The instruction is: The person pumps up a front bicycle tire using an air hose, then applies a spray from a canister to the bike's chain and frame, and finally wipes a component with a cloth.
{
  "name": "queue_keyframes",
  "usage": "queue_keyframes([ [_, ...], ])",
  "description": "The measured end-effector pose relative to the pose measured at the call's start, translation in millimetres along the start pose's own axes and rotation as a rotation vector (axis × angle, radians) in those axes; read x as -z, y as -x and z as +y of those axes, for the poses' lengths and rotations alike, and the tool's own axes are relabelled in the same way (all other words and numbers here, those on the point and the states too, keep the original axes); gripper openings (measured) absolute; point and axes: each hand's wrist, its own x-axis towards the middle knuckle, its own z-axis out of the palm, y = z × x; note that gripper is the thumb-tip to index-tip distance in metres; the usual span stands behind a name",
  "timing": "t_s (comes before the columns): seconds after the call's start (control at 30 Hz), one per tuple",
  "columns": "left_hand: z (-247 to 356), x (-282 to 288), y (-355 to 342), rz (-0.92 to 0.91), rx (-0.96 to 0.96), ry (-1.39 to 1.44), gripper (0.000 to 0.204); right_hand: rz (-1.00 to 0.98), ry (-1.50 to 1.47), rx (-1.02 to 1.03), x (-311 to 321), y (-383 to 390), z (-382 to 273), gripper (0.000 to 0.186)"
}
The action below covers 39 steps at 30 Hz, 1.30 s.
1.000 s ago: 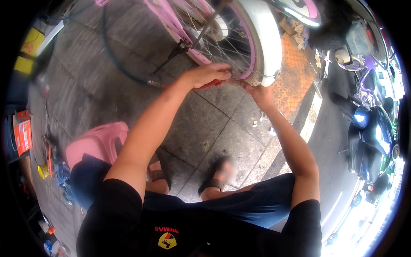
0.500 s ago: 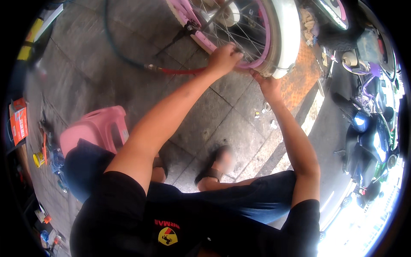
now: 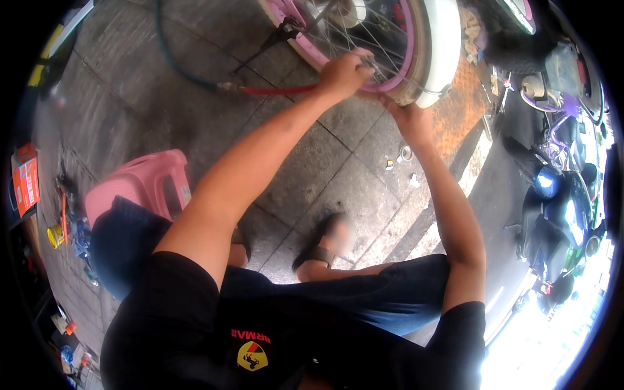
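A pink plastic stool (image 3: 123, 185) is at the left on grey paving (image 3: 305, 175). Farther left are an orange-and-white box (image 3: 26, 181) and a small yellow container (image 3: 55, 236). Toward the far right, crumpled brown paper (image 3: 470, 31) is near a rust-orange plate (image 3: 465, 104); beyond, at the right, are a purple bicycle (image 3: 556, 135) and a dark motorbike (image 3: 564, 218).

Wheel (image 3: 411, 49) cut off at the top, end of the red hose (image 3: 279, 90) hidden behind your left hand (image 3: 344, 75), your right foot (image 3: 338, 235) blurred, scraps (image 3: 414, 181) (near the pavement (image 3: 286, 182)'s right edge) too small to tell
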Motion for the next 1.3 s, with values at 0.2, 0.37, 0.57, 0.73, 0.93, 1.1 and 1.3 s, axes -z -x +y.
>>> queue_keyframes([
  [0.2,1,-4,-1,-0.024,0.019,0.088,0.018,0.102,0.011,0.109,-1,-1,11,0.043],
  [0.37,9,-7,3,-0.029,0.084,0.349,0.025,0.114,0.056,0.121,-1,-1,13,0.043],
  [0.57,9,-7,6,-0.036,0.098,0.457,0.032,0.084,-0.017,0.022,-3,-2,9,0.039],
  [0.73,9,-13,7,0.001,0.109,0.456,0.033,0.082,-0.031,0.072,-3,-4,12,0.036],
  [0.93,9,-15,8,0.039,0.100,0.423,0.031,0.042,-0.066,0.032,-4,-4,11,0.035],
  [1.1,13,-9,8,-0.036,0.131,0.483,0.031,0.041,-0.055,0.019,-3,-4,10,0.037],
  [1.3,13,-9,9,-0.018,0.146,0.562,0.031,0.003,-0.006,0.045,-2,-4,9,0.033],
])
